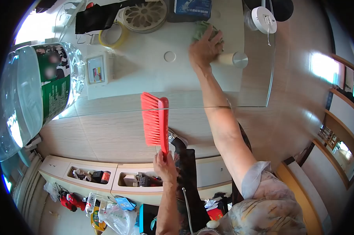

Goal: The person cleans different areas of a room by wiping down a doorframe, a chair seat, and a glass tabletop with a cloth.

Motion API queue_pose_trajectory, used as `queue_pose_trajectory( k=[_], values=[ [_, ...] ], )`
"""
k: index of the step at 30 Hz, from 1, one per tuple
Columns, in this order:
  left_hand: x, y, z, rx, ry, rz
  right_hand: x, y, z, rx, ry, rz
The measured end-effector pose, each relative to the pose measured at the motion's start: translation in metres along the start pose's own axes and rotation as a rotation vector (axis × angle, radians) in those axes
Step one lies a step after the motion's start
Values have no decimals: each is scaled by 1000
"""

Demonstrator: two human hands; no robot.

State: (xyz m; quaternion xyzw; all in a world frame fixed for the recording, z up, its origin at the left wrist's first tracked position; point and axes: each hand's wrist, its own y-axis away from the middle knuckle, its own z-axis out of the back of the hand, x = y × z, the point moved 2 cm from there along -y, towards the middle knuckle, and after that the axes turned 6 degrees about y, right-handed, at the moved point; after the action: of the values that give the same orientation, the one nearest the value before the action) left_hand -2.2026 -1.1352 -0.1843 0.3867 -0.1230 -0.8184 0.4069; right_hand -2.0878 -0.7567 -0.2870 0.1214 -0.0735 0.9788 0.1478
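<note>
My left hand [165,167] is closed around the handle of a red brush [165,121], held upright at the near edge of the glass table [255,94], bristles facing left. Farther out, my right hand [204,49] presses a crumpled green cloth [200,30] on the tabletop, fingers partly spread over it. Just right of that hand is a round metal-topped table leg [240,60], seen at the glass. A small clear disc [170,56] lies left of my right hand.
A large clear plastic bottle [28,94] looms at the left. On the table are a yellow tape roll [123,36], a clear box [96,69], a round patterned tin [144,16] and a blue pack [192,7]. A white cabinet [214,172] and bags [120,217] are below.
</note>
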Motion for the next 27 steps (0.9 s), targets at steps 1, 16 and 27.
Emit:
queue_pose_trajectory(
  k=[1, 16, 27],
  values=[
    [0, -6, -1, 0, -16, -1, -2, -3, -7, -3, 29, 31],
    [-46, -97, -14, -90, -93, -175, -78, 119, 28, 346, -166, 919],
    [-66, -141, -51, -152, -178, -286, -209, -20, 39, 93, -100, 410]
  ],
)
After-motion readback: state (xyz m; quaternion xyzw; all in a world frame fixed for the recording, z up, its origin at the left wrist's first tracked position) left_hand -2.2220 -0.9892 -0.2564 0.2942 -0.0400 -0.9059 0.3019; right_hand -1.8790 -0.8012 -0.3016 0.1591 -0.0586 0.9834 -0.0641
